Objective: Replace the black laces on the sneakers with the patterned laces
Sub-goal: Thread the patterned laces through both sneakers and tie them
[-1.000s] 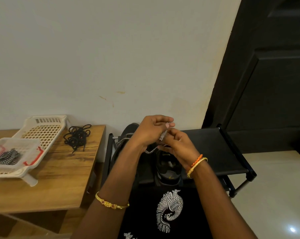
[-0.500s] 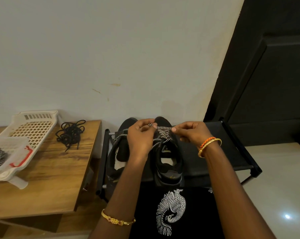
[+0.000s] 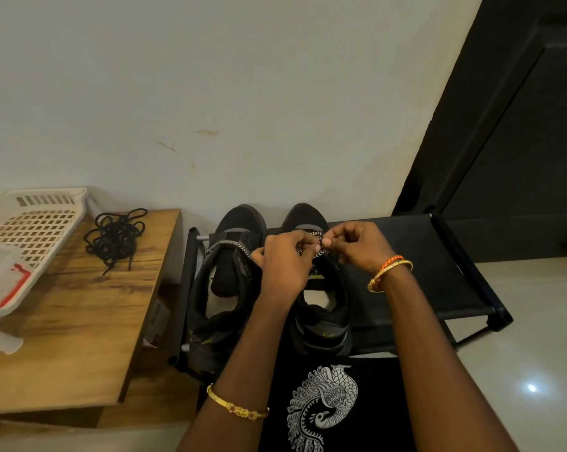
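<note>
The hands [image 3: 321, 252] hide the right sneaker's [image 3: 324, 308] eyelets; the white basket [image 3: 31, 230] is cut off left.

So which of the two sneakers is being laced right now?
The right-hand sneaker: both hands pinch the patterned lace over its tongue. The other sneaker has only a strand draped across it.

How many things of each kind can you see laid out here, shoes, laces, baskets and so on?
Black sneakers: 2, left sneaker and right sneaker
Patterned lace: 1
Pile of black laces: 1
White plastic baskets: 2, back basket and front basket
Wooden table: 1
Black shoe rack: 1
Total: 8
</note>
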